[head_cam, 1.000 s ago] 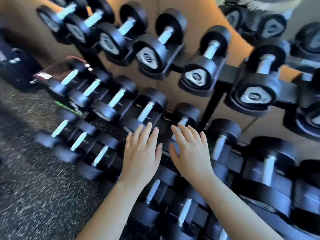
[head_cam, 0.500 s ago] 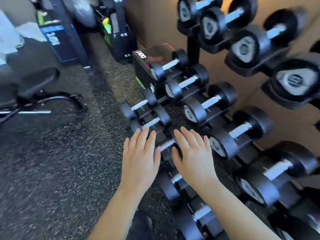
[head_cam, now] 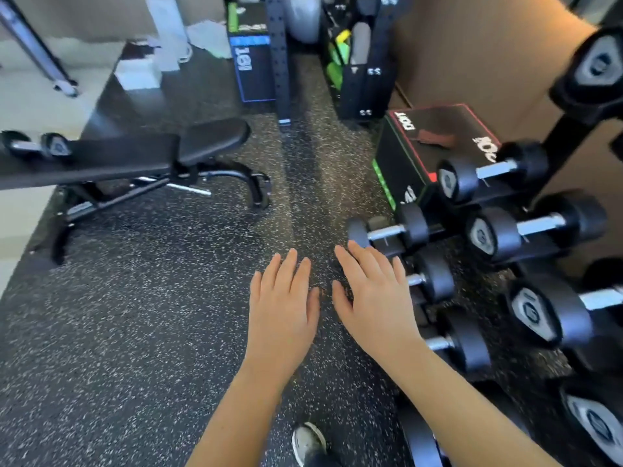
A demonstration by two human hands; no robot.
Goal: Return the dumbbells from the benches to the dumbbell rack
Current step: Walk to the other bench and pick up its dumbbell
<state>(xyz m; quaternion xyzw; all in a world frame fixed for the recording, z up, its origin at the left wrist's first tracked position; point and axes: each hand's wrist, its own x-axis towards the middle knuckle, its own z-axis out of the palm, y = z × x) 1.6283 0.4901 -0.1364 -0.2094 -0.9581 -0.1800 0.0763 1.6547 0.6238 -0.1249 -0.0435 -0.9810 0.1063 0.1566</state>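
**Black rubber floor between rack and bench, both hands empty**

Black speckled rubber flooring point(head_cam: 135, 332) filled the space where the person stood, one shoe point(head_cam: 308, 441) showing below the forearms. Both hands were held out flat, palms down, over the floor: the left hand point(head_cam: 283, 308) and the right hand point(head_cam: 374, 305) side by side, fingers spread and straight, gripping nothing. The right hand hung just beside the low end of the dumbbell rack point(head_cam: 569, 136), in front of a small racked dumbbell point(head_cam: 387, 230), though I could not tell whether it touched.

Off to the left stood the bench point(head_cam: 128, 156), well apart from the hands. On its far left end lay a dumbbell point(head_cam: 35, 146), blurred but recognisable by its two dark heads and pale handle.

To my eye this was the empty-handed leg between trips: nothing carried, the rack at the right elbow, the bench ahead. The next move would call for crossing the floor to the bench, closing a hand round that handle, and bringing it to a free cradle on the rack.
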